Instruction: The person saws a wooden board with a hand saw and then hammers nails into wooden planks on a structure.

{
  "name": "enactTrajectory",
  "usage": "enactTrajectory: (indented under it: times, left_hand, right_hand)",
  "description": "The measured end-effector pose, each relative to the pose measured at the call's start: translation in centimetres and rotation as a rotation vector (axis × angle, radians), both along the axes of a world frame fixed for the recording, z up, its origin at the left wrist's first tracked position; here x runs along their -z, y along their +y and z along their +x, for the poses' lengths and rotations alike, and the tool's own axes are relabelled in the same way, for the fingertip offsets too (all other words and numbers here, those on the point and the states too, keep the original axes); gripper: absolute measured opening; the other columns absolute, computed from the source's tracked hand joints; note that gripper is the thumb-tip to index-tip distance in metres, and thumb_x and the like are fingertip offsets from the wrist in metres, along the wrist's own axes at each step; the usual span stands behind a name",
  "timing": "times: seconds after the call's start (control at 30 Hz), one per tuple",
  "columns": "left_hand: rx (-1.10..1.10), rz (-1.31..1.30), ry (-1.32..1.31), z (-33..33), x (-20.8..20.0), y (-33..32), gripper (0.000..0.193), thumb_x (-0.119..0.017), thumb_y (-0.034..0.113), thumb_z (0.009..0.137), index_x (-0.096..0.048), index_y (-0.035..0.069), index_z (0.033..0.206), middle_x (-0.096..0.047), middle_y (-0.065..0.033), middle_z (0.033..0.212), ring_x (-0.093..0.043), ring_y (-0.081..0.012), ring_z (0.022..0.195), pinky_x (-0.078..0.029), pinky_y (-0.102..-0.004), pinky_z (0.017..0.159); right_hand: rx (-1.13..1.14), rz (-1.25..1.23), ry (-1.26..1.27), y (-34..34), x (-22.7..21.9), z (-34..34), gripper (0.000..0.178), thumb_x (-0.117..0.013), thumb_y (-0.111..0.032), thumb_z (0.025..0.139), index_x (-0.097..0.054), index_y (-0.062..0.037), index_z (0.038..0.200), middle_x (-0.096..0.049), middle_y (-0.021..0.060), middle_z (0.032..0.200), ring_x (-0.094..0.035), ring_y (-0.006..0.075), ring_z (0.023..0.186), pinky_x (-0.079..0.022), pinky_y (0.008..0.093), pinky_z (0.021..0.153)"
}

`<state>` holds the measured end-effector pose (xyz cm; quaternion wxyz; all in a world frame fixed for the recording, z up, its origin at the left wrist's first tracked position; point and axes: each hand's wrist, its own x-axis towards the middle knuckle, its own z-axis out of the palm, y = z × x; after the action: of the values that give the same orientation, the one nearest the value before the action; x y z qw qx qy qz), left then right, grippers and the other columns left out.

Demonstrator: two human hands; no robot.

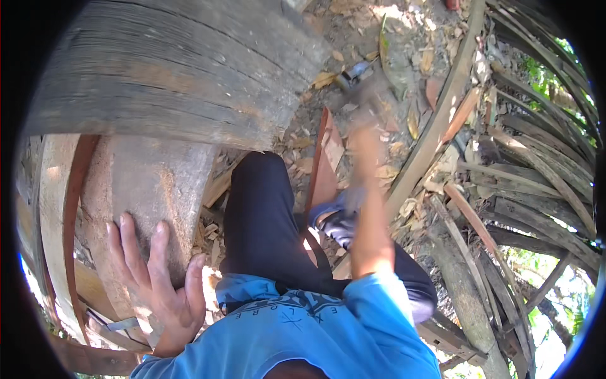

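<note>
My left hand (161,284) lies with its fingers spread on a worn plank (148,170) with brownish dust on it. My right arm reaches forward over the ground, and my right hand (369,120) is smeared by motion. A dark blurred shape is at its far end; whether my fingers hold it I cannot make out. Close beyond it is a small bluish object (356,71), too unclear to name. A thick, weathered grey timber (183,69) spans the upper left, beyond my left hand. A reddish wood offcut (325,161) stands between my knee and my right arm.
Dry leaves and wood chips (398,63) litter the dirt ahead. A long, curved wooden strip (442,114) crosses to the right, beside a heap of grey palm stalks (536,164). Upright boards (57,208) are at the far left. My bent knee (262,183) is near the timber's end.
</note>
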<state>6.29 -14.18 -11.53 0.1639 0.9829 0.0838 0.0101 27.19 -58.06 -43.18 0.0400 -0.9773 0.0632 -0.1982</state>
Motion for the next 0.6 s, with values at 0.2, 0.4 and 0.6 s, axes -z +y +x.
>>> enactTrajectory:
  times: [0.2,0.4,0.6]
  left_hand:
    - [-0.015,0.039,0.050,-1.2,0.1,0.6,0.059,-0.074,0.029,0.091,-0.057,0.008,0.145,-0.037,-0.0265,0.162,-0.026,-0.0526,0.151,-0.022,-0.0637,0.120]
    - [-0.023,0.037,0.004,-1.3,0.5,0.7,0.057,-0.072,0.031,0.094,-0.057,0.006,0.144,-0.038,-0.0294,0.160,-0.029,-0.0535,0.149,-0.023,-0.0638,0.120]
    - [-0.002,0.018,0.005,-0.5,-0.1,0.3,0.057,-0.072,0.031,0.094,-0.057,0.006,0.144,-0.039,-0.0293,0.160,-0.028,-0.0535,0.149,-0.024,-0.0629,0.120]
  right_hand:
    - [-0.157,0.521,0.465,10.4,-11.0,3.3,0.040,-0.061,-0.037,0.099,-0.065,0.0016,0.107,-0.068,0.0297,0.114,-0.070,0.0374,0.098,-0.054,0.0488,0.079]
    - [-0.722,0.515,-0.298,4.2,-42.6,17.1,0.023,-0.055,-0.002,0.078,-0.070,0.0022,0.095,-0.069,0.0162,0.084,-0.062,0.0211,0.068,-0.051,0.0339,0.064]
    - [-0.387,-0.509,-0.572,-5.9,-10.7,8.9,0.031,-0.064,-0.023,0.100,-0.073,0.0027,0.113,-0.071,0.0108,0.090,-0.065,0.0222,0.072,-0.052,0.0332,0.059]
